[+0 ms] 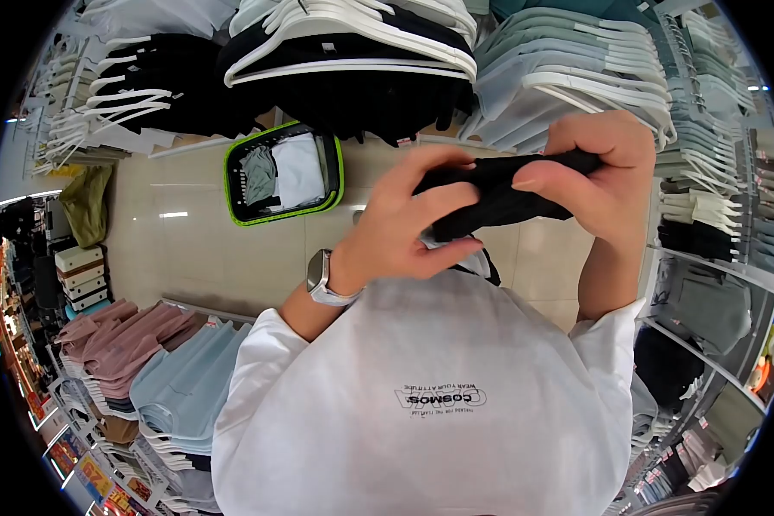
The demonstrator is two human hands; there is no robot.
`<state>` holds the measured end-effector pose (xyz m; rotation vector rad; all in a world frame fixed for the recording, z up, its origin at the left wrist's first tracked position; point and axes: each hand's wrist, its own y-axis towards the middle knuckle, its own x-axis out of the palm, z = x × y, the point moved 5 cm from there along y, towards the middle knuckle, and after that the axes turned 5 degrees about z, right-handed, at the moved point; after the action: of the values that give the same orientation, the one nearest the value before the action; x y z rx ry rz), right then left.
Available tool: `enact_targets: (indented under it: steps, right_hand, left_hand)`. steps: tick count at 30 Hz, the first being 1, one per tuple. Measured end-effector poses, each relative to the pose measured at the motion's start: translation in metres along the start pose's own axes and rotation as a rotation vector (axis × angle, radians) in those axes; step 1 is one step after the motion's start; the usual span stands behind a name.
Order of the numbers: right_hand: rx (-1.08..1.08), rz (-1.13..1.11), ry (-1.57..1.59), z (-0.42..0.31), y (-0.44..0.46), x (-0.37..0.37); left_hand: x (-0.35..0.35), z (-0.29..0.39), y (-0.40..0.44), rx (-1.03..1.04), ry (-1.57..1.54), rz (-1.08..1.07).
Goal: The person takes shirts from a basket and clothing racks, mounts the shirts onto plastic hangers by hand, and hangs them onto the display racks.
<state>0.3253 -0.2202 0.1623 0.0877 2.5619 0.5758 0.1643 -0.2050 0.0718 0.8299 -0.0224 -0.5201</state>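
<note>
A black cloth garment (pixel 500 196), bunched or folded into a narrow bundle, is held up in front of my chest. My left hand (pixel 404 219), with a watch (pixel 320 275) on its wrist, is closed around the bundle's left end. At the right end, my right hand (pixel 606 172) grips the cloth, its thumb lying along the near side and its fingers curled over. What kind of garment it is cannot be made out. Beneath the left hand, some black-and-white material (pixel 488 265) shows against my white shirt (pixel 421 344).
A black basket with a green rim (pixel 230 193) stands on the tiled floor (pixel 181 249), holding grey and white cloth. Ahead hang black tops on white hangers (pixel 348 69) and pale green ones (pixel 576 69). Pink (pixel 138 344) and light blue shirts (pixel 189 374) hang at left; shelves (pixel 705 335) line the right.
</note>
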Motion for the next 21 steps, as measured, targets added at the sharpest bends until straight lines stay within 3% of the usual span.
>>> enact_targets:
  steps: [8,12,15,21]
  right_hand:
    - [0.006,0.025,-0.073,-0.009,0.004,-0.008]
    - [0.016,-0.015,-0.108,-0.012,0.004,-0.017]
    - [0.046,0.0,-0.102,-0.011,0.001,-0.029]
    - [0.025,0.062,-0.074,-0.02,0.0,-0.026]
  left_hand:
    - [0.016,-0.019,0.008,-0.153,0.147,-0.155]
    - [-0.001,-0.027,0.011,-0.06,0.244,-0.211]
    - [-0.026,-0.023,0.019,-0.005,0.242,-0.104]
    - [-0.021,-0.016,0.017,-0.046,0.119,-0.154]
